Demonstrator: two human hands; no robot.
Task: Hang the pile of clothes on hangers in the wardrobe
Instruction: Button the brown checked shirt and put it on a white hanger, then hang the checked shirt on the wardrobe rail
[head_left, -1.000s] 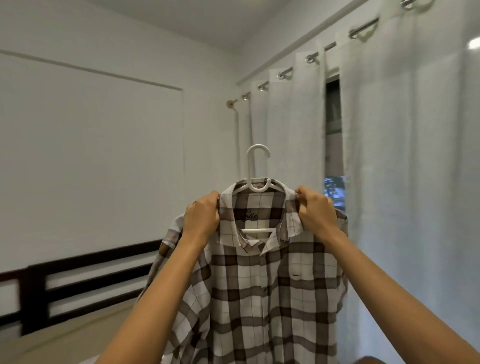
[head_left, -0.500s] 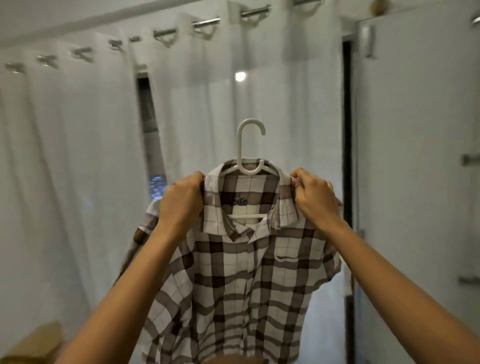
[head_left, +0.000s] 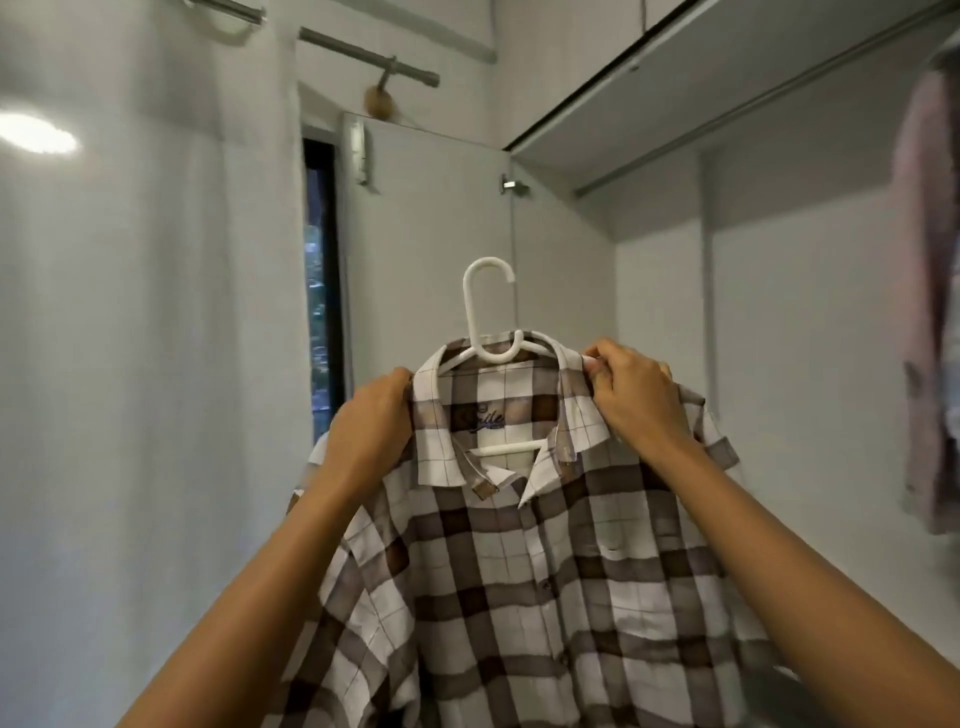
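Both hands gripped a brown-and-white plaid shirt (head_left: 519, 571) by its shoulders, just beside the collar: the left hand (head_left: 371, 431) bunched the left shoulder, and the right hand (head_left: 636, 400) pinched the collar's right edge. The shirt sat on a white plastic hanger (head_left: 488, 312), held up at chest height, with the hook rising between the hands and its open end facing right. The hanger's long axis ran left to right across the view. The open wardrobe (head_left: 779, 364) lay farther off and to the right, so the right hand was nearer to it (a pinkish garment (head_left: 930, 312) hung there already). A hanging rail could not be clearly made out. A white curtain (head_left: 156, 364) hung on the left.
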